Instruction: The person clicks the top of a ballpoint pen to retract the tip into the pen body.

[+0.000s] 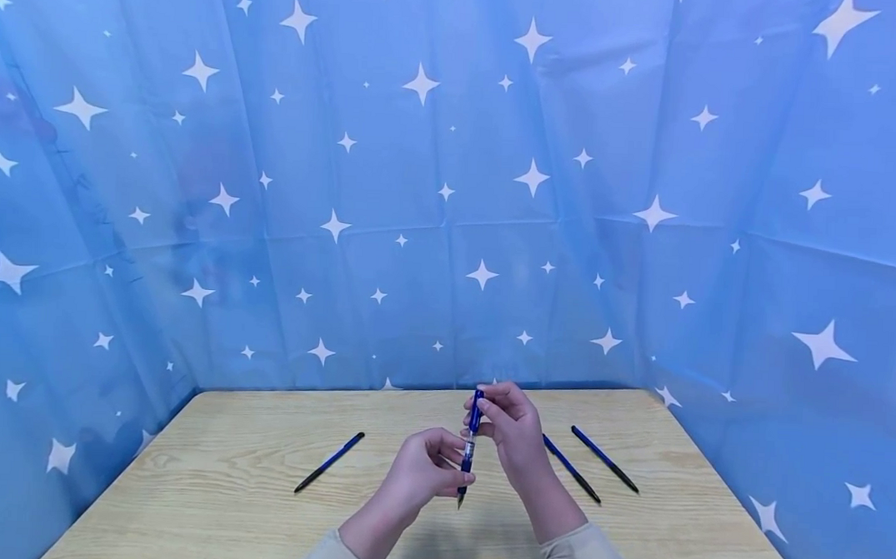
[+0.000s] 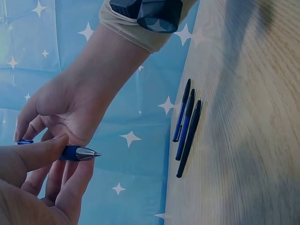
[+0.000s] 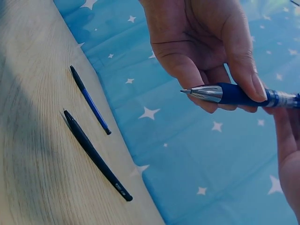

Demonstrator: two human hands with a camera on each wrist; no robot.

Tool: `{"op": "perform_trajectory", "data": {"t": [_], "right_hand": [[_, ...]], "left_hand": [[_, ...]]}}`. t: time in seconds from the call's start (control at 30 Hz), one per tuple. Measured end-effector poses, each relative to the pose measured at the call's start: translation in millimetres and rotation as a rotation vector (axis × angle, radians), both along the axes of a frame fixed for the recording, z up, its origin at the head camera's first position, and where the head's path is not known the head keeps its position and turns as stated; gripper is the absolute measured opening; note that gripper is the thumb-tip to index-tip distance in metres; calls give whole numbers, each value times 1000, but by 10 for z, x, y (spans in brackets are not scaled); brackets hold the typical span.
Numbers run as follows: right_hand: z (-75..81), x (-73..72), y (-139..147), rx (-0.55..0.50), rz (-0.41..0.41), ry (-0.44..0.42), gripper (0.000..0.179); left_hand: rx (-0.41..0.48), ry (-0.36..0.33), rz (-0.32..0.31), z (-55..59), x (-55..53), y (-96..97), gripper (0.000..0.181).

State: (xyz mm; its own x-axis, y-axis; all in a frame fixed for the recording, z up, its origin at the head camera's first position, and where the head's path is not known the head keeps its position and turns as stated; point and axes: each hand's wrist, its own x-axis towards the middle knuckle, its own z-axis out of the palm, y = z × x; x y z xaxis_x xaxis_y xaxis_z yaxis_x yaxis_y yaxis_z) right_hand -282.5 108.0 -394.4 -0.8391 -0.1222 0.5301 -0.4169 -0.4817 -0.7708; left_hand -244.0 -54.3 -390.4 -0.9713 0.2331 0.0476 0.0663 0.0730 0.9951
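Note:
A blue pen (image 1: 468, 457) with a clear section and a silver cone tip (image 3: 208, 93) is held above the table, tip down toward the person. My left hand (image 1: 425, 470) pinches its dark blue grip between thumb and fingers, just behind the cone. Higher up, the thumb and fingers of my right hand (image 1: 515, 424) pinch the blue far end. In the left wrist view the right palm faces the camera behind the pen, and part of the pen is hidden by the left thumb.
On the wooden table (image 1: 246, 437), one blue and black pen (image 1: 329, 463) lies to the left. Two similar pens, a nearer one (image 1: 572, 470) and a farther one (image 1: 605, 459), lie right of the right hand. A blue star-patterned curtain (image 1: 452, 188) surrounds the table's back and sides.

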Motion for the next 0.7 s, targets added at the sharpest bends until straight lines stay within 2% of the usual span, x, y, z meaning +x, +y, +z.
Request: {"op": "perform_trajectory", "data": {"t": [0.2,0.47,0.57,0.7], "right_hand": [[21,-5,27,45,-12,-14,18],[20,-11,132,237,-60,-56,41],[17,-13,189,303,-70,-57,44],[-3,-16,264,380,-44,-51,42]], "left_hand": [[-21,1,-11,24,5,-13,31],[-78,33,-9,16,-24,-94,39],[-75,45,-8,26,-40,-135,43],[-86,67,-6,38,-51,-207,51]]}}
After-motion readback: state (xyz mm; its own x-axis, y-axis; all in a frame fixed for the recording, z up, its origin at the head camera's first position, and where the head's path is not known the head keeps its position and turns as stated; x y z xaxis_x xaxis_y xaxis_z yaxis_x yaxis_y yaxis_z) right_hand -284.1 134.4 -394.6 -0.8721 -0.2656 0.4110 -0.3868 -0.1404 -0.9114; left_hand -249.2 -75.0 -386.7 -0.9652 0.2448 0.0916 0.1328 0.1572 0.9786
